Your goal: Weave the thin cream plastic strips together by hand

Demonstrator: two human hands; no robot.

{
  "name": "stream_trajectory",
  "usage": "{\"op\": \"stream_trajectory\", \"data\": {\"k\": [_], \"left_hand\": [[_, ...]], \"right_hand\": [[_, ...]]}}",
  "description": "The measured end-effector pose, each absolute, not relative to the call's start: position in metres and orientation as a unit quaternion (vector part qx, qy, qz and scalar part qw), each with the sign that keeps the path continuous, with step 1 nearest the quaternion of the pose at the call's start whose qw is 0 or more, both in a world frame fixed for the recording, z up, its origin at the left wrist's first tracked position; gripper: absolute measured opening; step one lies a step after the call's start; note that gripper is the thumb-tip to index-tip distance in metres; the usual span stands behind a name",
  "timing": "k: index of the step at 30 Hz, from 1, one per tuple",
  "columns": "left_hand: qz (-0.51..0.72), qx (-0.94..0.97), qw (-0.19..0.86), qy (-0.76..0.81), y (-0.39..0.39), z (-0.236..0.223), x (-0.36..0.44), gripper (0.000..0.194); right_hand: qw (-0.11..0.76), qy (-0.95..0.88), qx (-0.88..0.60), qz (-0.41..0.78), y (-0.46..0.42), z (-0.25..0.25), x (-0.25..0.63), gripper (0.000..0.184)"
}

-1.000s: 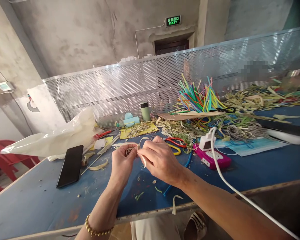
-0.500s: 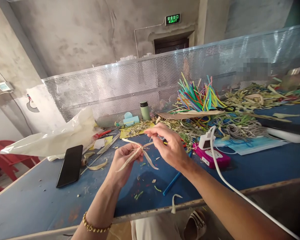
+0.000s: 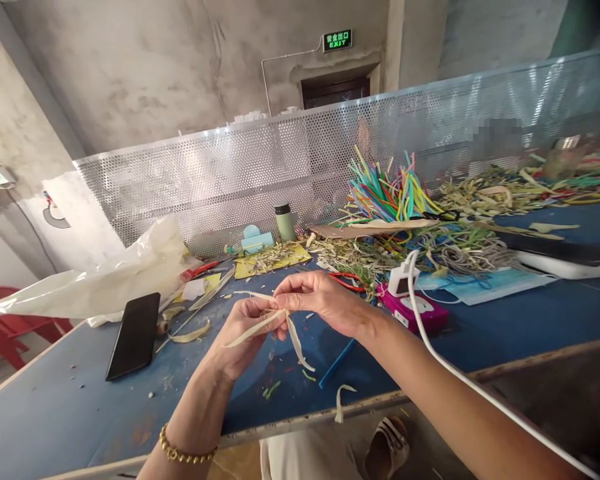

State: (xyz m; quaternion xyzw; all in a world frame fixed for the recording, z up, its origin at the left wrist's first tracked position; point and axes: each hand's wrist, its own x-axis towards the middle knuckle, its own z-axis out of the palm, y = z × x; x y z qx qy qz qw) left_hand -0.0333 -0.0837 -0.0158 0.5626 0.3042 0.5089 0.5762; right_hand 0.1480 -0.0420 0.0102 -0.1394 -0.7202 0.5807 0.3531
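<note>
Over the near edge of the blue table, my left hand (image 3: 244, 330) pinches several pale, dry husk strips (image 3: 297, 345) where they cross. Their loose ends stick out: one points down toward the wrist, one hangs to the right, and one reaches out behind the fingers. My right hand (image 3: 323, 301) is closed at the same crossing, thumb and fingers meeting on a strip just above my left fingertips. The knot or fold between the fingers is partly hidden. A blue pipe cleaner (image 3: 337, 363) lies below my right hand, near another curled husk strip (image 3: 340, 402) at the table edge.
A black phone (image 3: 134, 337) and a plastic bag (image 3: 105, 277) lie left. Behind are a green bottle (image 3: 284, 223) and a bundle of coloured pipe cleaners (image 3: 393, 190). On the right, a white cable (image 3: 460, 373) crosses my forearm's side, by a magenta box (image 3: 430, 313).
My hands opened apart with the strips spread into a cross, then my right hand came back and closed on a strip at the crossing. The view shifted slightly.
</note>
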Motion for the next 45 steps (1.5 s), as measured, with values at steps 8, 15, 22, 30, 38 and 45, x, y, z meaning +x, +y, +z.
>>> {"op": "stream_trajectory", "data": {"k": [8, 15, 22, 30, 38, 45], "left_hand": [[0.509, 0.555, 0.589, 0.292, -0.086, -0.010, -0.031, 0.025], [0.518, 0.539, 0.594, 0.295, -0.084, -0.011, -0.032, 0.023], [0.520, 0.542, 0.592, 0.294, -0.086, -0.012, -0.033, 0.022], [0.526, 0.535, 0.588, 0.302, -0.084, -0.011, -0.032, 0.024], [0.538, 0.540, 0.565, 0.316, -0.085, -0.009, -0.031, 0.024], [0.608, 0.510, 0.497, 0.350, -0.078, -0.011, -0.028, 0.028]], "right_hand": [[0.355, -0.709, -0.142, 0.593, -0.038, 0.005, 0.147, 0.022], [0.423, -0.695, -0.197, 0.546, -0.044, 0.005, 0.139, 0.021], [0.446, -0.666, -0.193, 0.566, -0.044, 0.001, 0.134, 0.024], [0.467, -0.642, -0.204, 0.573, -0.044, 0.000, 0.130, 0.026], [0.496, -0.645, -0.242, 0.529, -0.039, -0.005, 0.126, 0.024], [0.569, -0.741, -0.306, 0.185, -0.030, -0.001, 0.137, 0.023]]}}
